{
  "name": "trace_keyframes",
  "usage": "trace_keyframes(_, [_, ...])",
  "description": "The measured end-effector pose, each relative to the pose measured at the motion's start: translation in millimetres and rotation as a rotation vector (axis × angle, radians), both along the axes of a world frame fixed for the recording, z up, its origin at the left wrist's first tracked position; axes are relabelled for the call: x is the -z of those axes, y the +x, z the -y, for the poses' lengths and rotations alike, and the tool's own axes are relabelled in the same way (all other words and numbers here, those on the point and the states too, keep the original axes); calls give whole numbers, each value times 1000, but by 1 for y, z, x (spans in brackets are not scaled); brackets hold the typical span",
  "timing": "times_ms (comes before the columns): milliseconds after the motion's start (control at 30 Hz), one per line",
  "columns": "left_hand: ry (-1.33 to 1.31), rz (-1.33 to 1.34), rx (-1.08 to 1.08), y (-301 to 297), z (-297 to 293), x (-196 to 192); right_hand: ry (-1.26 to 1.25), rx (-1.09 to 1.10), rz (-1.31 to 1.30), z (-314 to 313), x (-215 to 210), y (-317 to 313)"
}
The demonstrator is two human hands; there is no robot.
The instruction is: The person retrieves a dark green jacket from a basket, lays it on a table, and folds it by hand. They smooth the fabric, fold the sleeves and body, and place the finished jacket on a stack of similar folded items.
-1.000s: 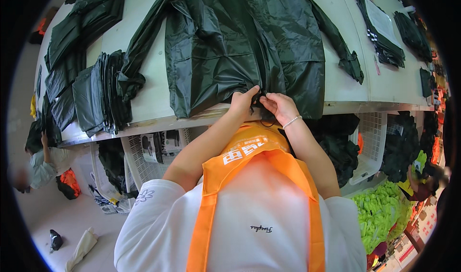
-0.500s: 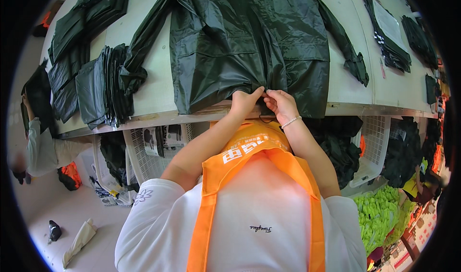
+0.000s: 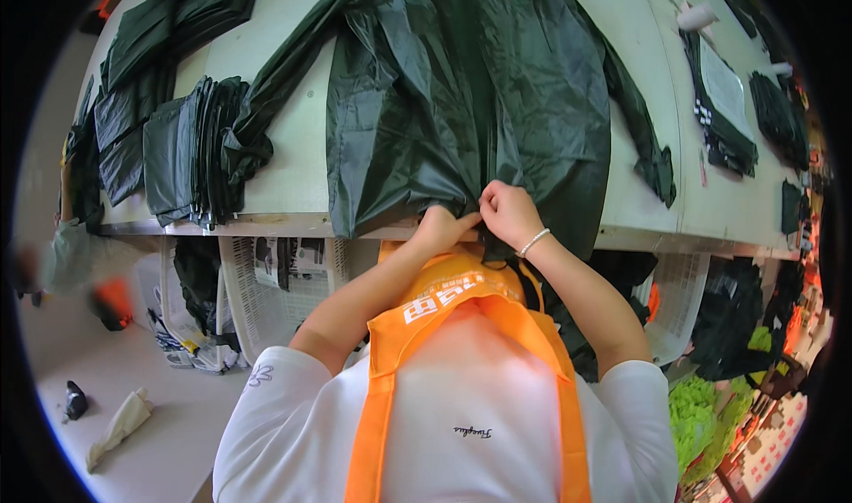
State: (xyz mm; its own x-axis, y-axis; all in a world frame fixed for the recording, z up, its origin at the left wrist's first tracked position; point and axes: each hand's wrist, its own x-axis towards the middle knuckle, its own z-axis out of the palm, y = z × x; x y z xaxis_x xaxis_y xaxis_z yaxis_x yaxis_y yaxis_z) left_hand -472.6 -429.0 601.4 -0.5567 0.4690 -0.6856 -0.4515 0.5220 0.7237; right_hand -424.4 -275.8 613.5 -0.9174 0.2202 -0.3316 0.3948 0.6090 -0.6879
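A dark green rain jacket (image 3: 399, 121) lies spread on the white table, its sleeves out to both sides and its lower hem hanging a little over the near edge. Both of my hands meet at the bottom of its front opening. My left hand (image 3: 439, 229) is closed on the jacket's hem, the thumb side toward the opening. Just right of it and slightly higher, my right hand (image 3: 510, 215) is pinched at the front edge where the zipper runs. The zipper's end and pull are hidden by my fingers.
Folded dark garments (image 3: 191, 152) are stacked at the left, with more bundles (image 3: 160, 50) behind. Plastic-wrapped packs (image 3: 719, 95) and a white roll (image 3: 698, 15) sit at the right. White baskets (image 3: 266, 294) stand under the table edge (image 3: 692, 244). Another person's sleeve (image 3: 75, 259) shows at far left.
Both hands have come slightly nearer to me with the hem, which hangs further over the edge. The right hand has turned and risen above the left. The view has shifted a little.
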Motion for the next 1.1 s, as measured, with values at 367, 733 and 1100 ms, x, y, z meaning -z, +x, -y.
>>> trace_keyframes(367, [215, -202, -275, 38, 0, 14, -14, -731, -153, -47, -12, -24])
trace_keyframes(733, [-218, -124, -218, 184, 23, 71, 782, -471, -713, -160, 2, -292])
trace_keyframes(1100, [-498, 142, 182, 159, 25, 64, 576, -185, -853, -126, 20, -300])
